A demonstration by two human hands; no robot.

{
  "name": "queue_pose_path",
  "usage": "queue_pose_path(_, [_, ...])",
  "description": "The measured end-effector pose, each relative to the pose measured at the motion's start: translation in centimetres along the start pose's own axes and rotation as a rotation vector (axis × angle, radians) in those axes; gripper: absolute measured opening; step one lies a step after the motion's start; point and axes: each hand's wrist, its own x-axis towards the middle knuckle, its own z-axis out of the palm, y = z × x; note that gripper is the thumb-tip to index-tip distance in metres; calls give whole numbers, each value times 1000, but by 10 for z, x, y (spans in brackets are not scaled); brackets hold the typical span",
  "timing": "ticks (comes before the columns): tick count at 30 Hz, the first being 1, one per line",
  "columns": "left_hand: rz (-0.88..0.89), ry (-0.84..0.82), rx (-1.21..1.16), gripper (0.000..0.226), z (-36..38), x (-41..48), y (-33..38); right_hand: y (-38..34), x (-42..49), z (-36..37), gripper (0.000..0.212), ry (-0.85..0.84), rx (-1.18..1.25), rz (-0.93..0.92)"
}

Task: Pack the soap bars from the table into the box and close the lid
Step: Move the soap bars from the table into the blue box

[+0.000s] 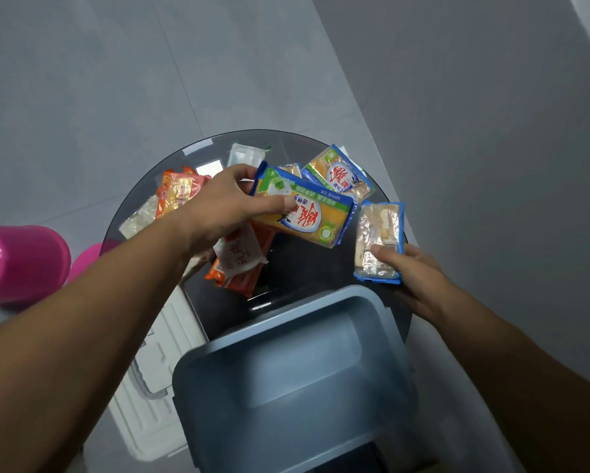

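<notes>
Soap bars lie scattered on the round glass table, all beyond the open grey box, which looks bare inside. Going left to right: orange-wrapped bars sit far-left of the box, and our left hand grips the big yellow bar, lifted above the pile. Another yellow bar rests behind it. Right of that, our right hand clasps a clear-wrapped bar with blue edges, just past the box's far-right corner. We judge we're at the very start of packing: both hands loaded, nothing in yet. Next, we bring both bars back over the box and lay them flat, leaving room. The white lid waits left of the box.
</notes>
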Motion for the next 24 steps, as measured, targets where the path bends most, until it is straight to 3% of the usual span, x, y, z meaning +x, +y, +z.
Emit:
queue_pose_path(6, [11,85,-347,84,3,-32,-22,-38,-43,-30,44,-103,-120,-192])
queue_pose_path(8, [7,113,-471,88,5,-49,-31,-53,-64,-36,56,-169,-172,-256])
queue_pose_path(12, [-4,185,-683,59,15,-89,-50,-76,-107,-45,92,-330,-444,-352])
queue_pose_path(16, [20,261,-769,75,17,-128,-74,-82,-146,-39,73,-505,-665,-322])
queue_pose_path(21, [1,371,-771,28,16,-160,-100,-49,-162,-3,66,-652,-909,-195])
queue_pose_path(24, [30,428,-760,57,9,-168,-118,-16,-154,25,56,-664,-957,-148])
